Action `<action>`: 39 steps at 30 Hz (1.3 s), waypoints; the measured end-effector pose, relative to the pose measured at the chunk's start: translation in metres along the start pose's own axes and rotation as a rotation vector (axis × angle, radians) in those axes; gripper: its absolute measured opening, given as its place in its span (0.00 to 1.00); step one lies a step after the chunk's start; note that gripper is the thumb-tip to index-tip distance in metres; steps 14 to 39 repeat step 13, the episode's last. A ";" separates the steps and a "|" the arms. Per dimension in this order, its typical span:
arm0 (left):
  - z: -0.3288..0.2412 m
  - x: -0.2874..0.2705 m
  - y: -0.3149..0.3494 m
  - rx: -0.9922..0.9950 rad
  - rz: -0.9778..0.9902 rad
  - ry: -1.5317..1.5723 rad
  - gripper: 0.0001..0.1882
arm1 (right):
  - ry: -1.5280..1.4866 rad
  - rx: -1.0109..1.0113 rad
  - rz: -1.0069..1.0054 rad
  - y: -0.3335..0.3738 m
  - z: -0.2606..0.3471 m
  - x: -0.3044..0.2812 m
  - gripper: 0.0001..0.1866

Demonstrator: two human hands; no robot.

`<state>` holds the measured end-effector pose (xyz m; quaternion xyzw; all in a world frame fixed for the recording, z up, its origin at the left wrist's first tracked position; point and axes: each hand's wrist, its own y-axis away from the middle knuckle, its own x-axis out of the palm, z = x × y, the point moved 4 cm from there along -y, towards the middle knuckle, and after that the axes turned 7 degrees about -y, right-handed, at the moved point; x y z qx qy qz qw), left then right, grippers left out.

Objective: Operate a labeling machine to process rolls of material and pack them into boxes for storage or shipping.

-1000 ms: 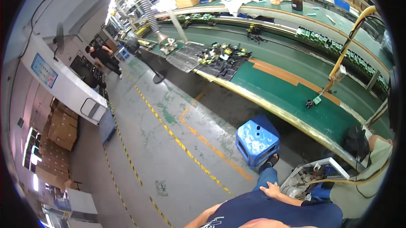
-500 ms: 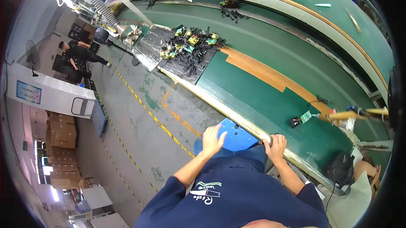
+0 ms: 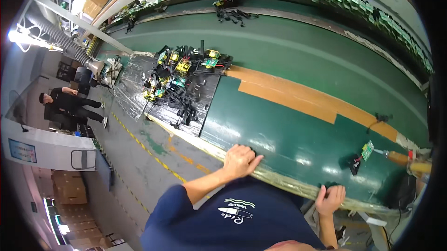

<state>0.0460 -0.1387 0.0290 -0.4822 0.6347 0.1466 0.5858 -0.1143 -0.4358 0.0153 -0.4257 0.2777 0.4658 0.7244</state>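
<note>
My left hand curls its fingers over the taped front edge of the green worktable, thumb pointing right. Farther right, my right hand bends its fingers over the same edge. Neither hand shows a loose object in it. Beyond the right hand lies a small green circuit board, wired to a black plug part. The tip of a tool with an orange-brown handle points at the board. A heap of wired circuit boards with yellow parts covers the black sheet at the left.
A brown strip runs along the table behind the work area. Several green boards stand in a row at the far right. A flexible duct hangs far left. A person in dark clothes stands across the floor, beyond stacked cartons.
My body has come closer to the table. My left hand has gone from open above my lap onto the edge; my right hand sits farther right along it. The blue stool seat is now hidden.
</note>
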 end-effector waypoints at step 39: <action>0.009 -0.001 0.017 -0.051 -0.202 0.001 0.17 | -0.031 -0.005 -0.108 0.009 0.002 0.011 0.11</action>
